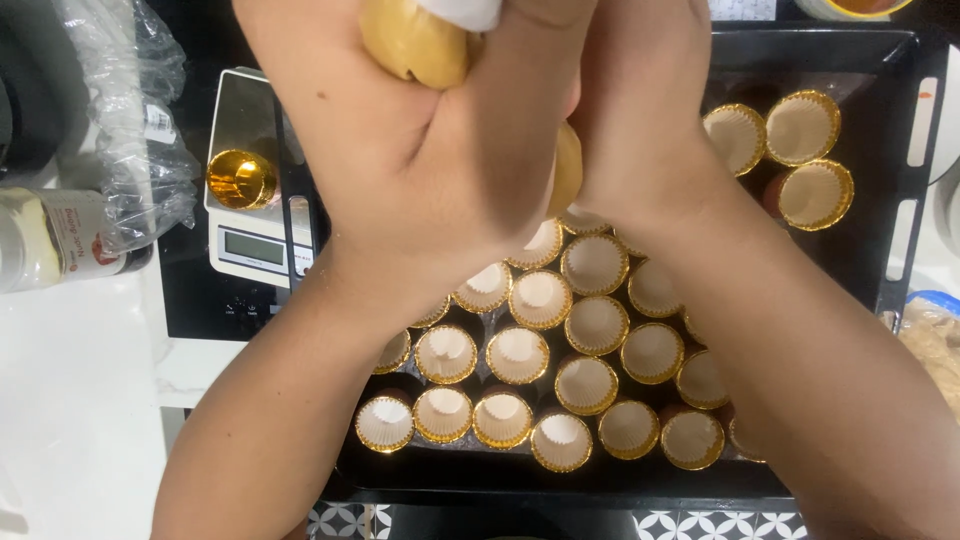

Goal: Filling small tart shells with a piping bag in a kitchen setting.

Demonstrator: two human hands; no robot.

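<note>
My left hand point(400, 150) and my right hand point(640, 100) are pressed together around a lump of yellow dough point(415, 40), close under the camera. More of the dough shows between the palms. Below the hands lies a black baking tray point(880, 60) with several gold-rimmed paper cups point(540, 298) lined white inside, packed in rows. Three more paper cups point(800, 125) sit apart at the tray's far right corner. My forearms hide part of the tray.
A white kitchen scale point(250, 240) stands to the left with a gold foil cup point(240, 178) on its plate. A crumpled clear plastic bag point(130, 110) and a jar point(40, 235) lie at far left. A bag of crumbs point(935, 335) sits at the right edge.
</note>
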